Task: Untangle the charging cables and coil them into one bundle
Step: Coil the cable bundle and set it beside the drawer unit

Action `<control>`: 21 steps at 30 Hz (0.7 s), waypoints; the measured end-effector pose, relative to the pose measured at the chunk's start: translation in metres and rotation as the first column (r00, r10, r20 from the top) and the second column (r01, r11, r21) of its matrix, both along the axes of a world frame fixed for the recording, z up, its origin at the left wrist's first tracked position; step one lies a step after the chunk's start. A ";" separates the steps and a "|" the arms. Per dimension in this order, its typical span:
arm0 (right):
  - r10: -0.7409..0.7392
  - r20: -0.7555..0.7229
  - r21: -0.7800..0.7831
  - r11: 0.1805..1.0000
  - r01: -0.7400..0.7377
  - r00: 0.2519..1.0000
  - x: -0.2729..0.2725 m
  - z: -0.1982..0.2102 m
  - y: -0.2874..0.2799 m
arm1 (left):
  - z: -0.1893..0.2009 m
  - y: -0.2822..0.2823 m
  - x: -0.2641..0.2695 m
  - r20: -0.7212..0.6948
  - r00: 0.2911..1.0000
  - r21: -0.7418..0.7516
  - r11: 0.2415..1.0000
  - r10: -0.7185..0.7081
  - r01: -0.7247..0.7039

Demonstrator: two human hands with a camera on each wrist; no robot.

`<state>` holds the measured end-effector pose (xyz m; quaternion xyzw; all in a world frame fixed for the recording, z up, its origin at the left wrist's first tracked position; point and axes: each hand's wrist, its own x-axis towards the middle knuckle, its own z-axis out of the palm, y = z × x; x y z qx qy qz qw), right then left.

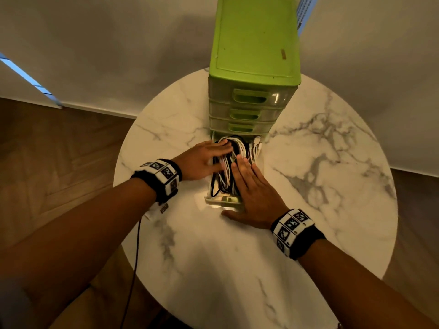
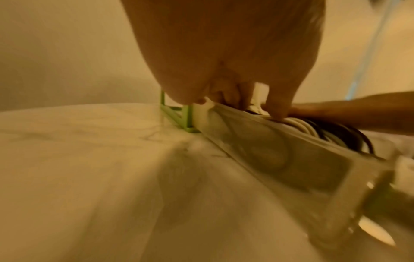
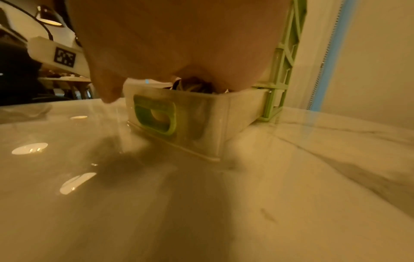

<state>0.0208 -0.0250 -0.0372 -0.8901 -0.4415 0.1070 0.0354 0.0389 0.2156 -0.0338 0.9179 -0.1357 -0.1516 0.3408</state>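
Note:
A tangle of black and white charging cables point(image 1: 224, 176) fills the pulled-out bottom drawer point(image 1: 223, 200) of a green drawer unit point(image 1: 254, 43). My left hand point(image 1: 206, 155) reaches in from the left, its straight fingers lying on the cables near the drawer's back. My right hand point(image 1: 251, 184) rests flat on the cables' right side, thumb on the table by the drawer front. In the left wrist view my left hand's fingertips point(image 2: 275, 113) touch the cables point(image 2: 313, 129) above the drawer wall point(image 2: 291, 159). In the right wrist view my palm point(image 3: 179, 35) covers the drawer point(image 3: 201, 124); cables point(image 3: 192, 86) peek out.
The drawer unit stands at the back of a round white marble table point(image 1: 320, 186), with its three upper drawers pushed in. The open drawer has a green handle point(image 3: 154, 117). A thin black cord point(image 1: 136, 257) hangs from my left wrist over the table's left edge. Wooden floor surrounds the table.

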 end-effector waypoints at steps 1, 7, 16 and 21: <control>0.004 -0.009 -0.025 1.000 -0.005 1.000 0.003 -0.001 0.000 | 0.000 0.003 0.002 -0.032 0.996 -0.148 0.986 0.077 -0.081; -0.014 -0.051 -0.040 0.999 0.012 0.999 0.007 -0.001 0.003 | -0.005 0.005 0.013 0.176 0.866 -0.258 0.871 0.467 -0.417; 0.007 -0.192 0.013 1.000 -0.004 0.981 0.026 0.007 0.008 | -0.008 0.012 0.048 -0.103 0.892 -0.438 0.785 0.441 -0.439; -0.020 -0.239 0.037 0.999 0.030 0.971 0.056 0.013 0.014 | -0.003 0.019 0.055 -0.142 0.880 -0.485 0.743 0.454 -0.462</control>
